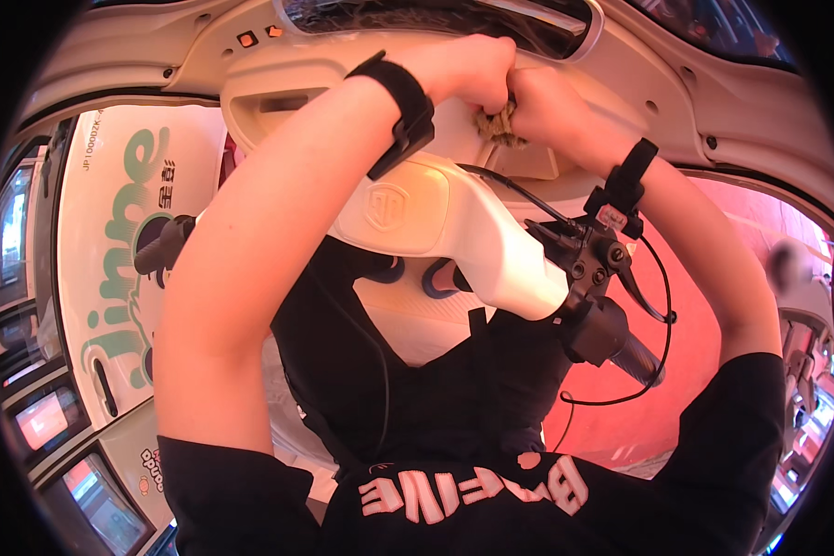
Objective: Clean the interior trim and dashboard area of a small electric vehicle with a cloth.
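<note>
My left hand (pixel 472 73) and my right hand (pixel 552 108) meet as fists over the pale dashboard (pixel 271 73), below the windscreen. Between them is a crumpled yellow-brown cloth (pixel 500 128), and both hands grip it. Most of the cloth is hidden inside my fingers. Just beneath, an open recess (pixel 528 161) shows in the dashboard. Nearer to me stands the cream steering column cover (pixel 389 201), which carries an embossed shield emblem. A black strap band (pixel 393 87) circles my left wrist, and another strap (pixel 625 184) with a small device is on my right.
The right handlebar grip (pixel 636 358), brake lever (pixel 639 288) and looping black cable (pixel 669 278) lie under my right forearm. A left handlebar grip (pixel 160 247) sits beside my left arm. Through the left opening shows a white vehicle door (pixel 90 264) with lettering. Red ground (pixel 611 417) lies at right.
</note>
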A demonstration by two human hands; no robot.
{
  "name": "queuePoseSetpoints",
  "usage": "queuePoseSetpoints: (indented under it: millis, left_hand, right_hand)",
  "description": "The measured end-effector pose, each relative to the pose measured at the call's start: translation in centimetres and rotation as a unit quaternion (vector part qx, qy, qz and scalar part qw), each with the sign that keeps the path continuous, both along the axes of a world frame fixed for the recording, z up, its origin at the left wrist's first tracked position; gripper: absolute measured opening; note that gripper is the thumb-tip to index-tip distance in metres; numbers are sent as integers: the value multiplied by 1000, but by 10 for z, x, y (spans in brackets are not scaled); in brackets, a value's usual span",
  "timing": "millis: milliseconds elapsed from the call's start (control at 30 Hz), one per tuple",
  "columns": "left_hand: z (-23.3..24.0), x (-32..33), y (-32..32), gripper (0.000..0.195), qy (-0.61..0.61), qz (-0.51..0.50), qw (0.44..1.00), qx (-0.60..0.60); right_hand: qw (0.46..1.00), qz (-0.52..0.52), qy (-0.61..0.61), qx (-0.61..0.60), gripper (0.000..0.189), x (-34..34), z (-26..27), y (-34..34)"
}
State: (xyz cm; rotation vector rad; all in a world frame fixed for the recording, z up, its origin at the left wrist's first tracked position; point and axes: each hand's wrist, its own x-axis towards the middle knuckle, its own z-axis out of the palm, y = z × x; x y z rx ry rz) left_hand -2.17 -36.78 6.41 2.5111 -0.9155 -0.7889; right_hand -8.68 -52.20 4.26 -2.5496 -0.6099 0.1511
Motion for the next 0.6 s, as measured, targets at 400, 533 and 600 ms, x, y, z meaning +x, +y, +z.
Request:
queuePoseSetpoints:
  millis: [400, 533, 600]
  left_hand:
    - [-7, -4, 2, 13, 78, 59, 995, 3]
    - [-2, -12, 10, 13, 137, 24, 988, 64]
    - [4, -17, 12, 14, 151, -12, 985, 86]
  right_hand:
    - [991, 67, -107, 33, 30, 1, -32, -12]
    - [985, 141, -75, 63, 29, -13, -35, -4]
    - [984, 158, -60, 63, 27, -17, -34, -3]
